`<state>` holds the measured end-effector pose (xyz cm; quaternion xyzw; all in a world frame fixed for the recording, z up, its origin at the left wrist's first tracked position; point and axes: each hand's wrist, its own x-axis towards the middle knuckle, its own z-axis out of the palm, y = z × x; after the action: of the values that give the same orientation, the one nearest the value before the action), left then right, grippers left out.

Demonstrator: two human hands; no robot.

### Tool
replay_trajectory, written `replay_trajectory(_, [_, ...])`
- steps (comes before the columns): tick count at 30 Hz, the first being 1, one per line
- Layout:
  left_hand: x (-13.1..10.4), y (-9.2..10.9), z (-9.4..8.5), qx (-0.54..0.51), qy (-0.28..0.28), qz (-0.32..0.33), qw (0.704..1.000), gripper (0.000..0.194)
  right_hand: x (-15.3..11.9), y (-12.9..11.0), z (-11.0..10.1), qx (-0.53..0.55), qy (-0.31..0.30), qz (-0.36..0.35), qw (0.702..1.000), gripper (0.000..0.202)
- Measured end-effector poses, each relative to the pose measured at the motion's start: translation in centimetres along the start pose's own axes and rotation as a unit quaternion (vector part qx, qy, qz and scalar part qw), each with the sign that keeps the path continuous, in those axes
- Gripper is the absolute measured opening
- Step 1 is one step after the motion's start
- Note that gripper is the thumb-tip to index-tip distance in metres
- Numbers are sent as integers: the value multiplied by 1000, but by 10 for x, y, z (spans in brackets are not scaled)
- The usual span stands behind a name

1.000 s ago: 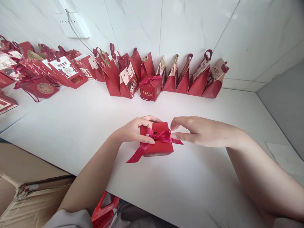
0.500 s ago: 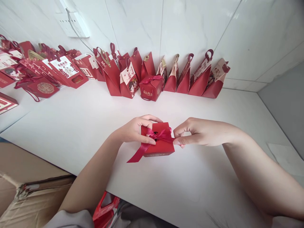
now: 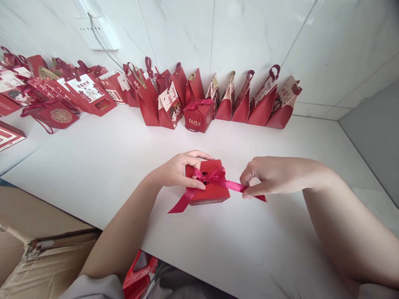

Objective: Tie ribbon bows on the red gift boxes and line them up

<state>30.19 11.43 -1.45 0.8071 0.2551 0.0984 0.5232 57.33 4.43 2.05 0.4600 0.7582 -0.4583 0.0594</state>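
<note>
A small red gift box (image 3: 215, 194) sits on the white table in front of me, with a glossy crimson ribbon (image 3: 234, 186) tied in a bow across its top. My left hand (image 3: 183, 170) grips the box from its left side, thumb over the top by the bow and fingers behind. One ribbon tail hangs off the box's front left corner. To the right of the box, my right hand (image 3: 264, 176) pinches the other tail between thumb and finger and holds it stretched out. The tip of that tail sticks out past the fingers.
Along the tiled wall stands a row of red gift boxes (image 3: 240, 99) with loop handles, a bow-tied red box (image 3: 198, 116) among them. More red boxes (image 3: 89, 93) crowd the left. A cardboard carton (image 3: 56, 253) is below the table's left edge, near a red plastic object (image 3: 139, 272).
My right hand has moved right, away from the box, drawing the ribbon tail out straight. My left hand and the box have barely moved.
</note>
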Motion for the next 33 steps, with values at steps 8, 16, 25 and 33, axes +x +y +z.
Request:
replay_trajectory(8, [1, 0, 0, 2, -6, 22, 1000, 36, 8, -14, 8, 40, 271, -105, 956, 25])
replay_trajectory(16, [-1, 4, 0, 34, 4, 19, 999, 38, 22, -17, 17, 83, 230, -79, 966, 30])
replay_trajectory(25, [-3, 5, 0, 46, 6, 14, 999, 39, 36, 0, 6, 350, 8, -53, 935, 36])
replay_trajectory(33, [-6, 9, 0, 80, 32, 10, 996, 39, 43, 1, 12, 315, 23, -100, 944, 35])
